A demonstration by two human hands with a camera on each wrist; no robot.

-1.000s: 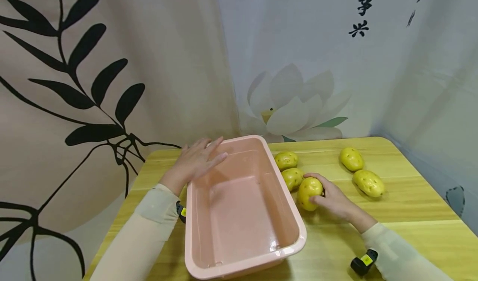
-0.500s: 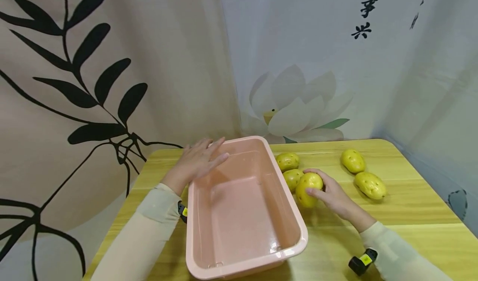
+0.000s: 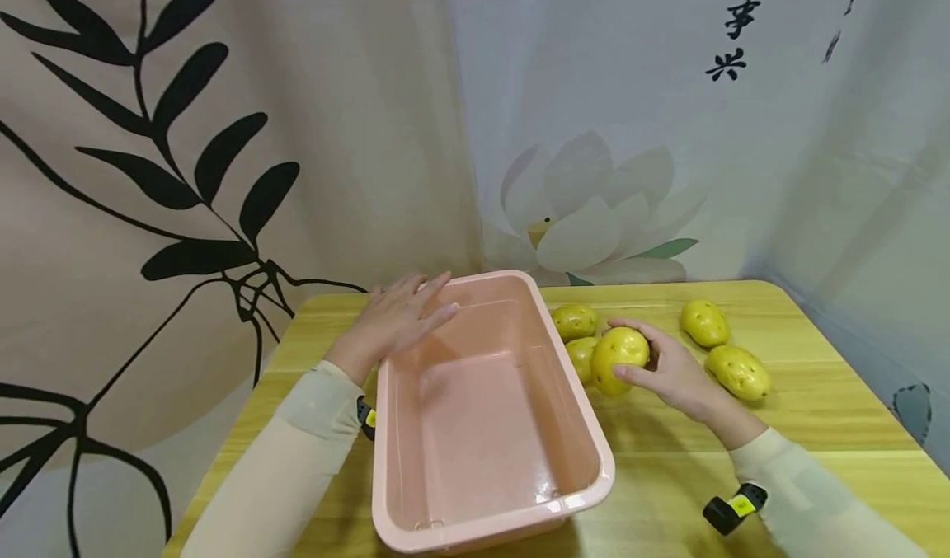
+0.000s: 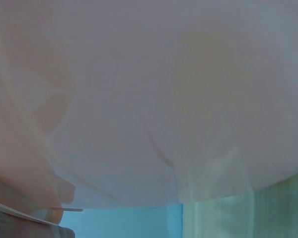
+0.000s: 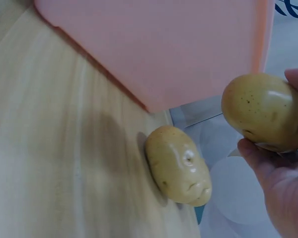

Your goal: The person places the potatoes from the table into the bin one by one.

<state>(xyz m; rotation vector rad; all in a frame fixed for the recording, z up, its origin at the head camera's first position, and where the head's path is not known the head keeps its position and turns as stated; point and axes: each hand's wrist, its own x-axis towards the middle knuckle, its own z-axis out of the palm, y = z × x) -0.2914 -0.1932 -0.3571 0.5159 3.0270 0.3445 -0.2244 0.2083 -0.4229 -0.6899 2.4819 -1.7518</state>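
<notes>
My right hand (image 3: 671,377) holds a yellow potato (image 3: 618,360) between thumb and fingers, just right of the pink basin (image 3: 493,537). In the right wrist view this potato (image 5: 260,111) is raised off the table. Two more potatoes lie between it and the basin: a far potato (image 3: 575,321) and a near potato (image 3: 580,358), partly hidden by the held one. My left hand (image 3: 393,319) rests over the basin's far left corner, fingers extended and thumb over the inside. The left wrist view is mostly filled by the basin wall (image 4: 124,124).
Two potatoes lie together farther right, one behind (image 3: 705,323) and one in front (image 3: 739,372). All stand on a wood-grain table (image 3: 831,459). A printed curtain (image 3: 356,129) hangs behind its back edge. Black cameras are strapped to both wrists.
My right hand has lifted its potato a little up from the table. The left hand and basin stay in place. The head view has shifted slightly.
</notes>
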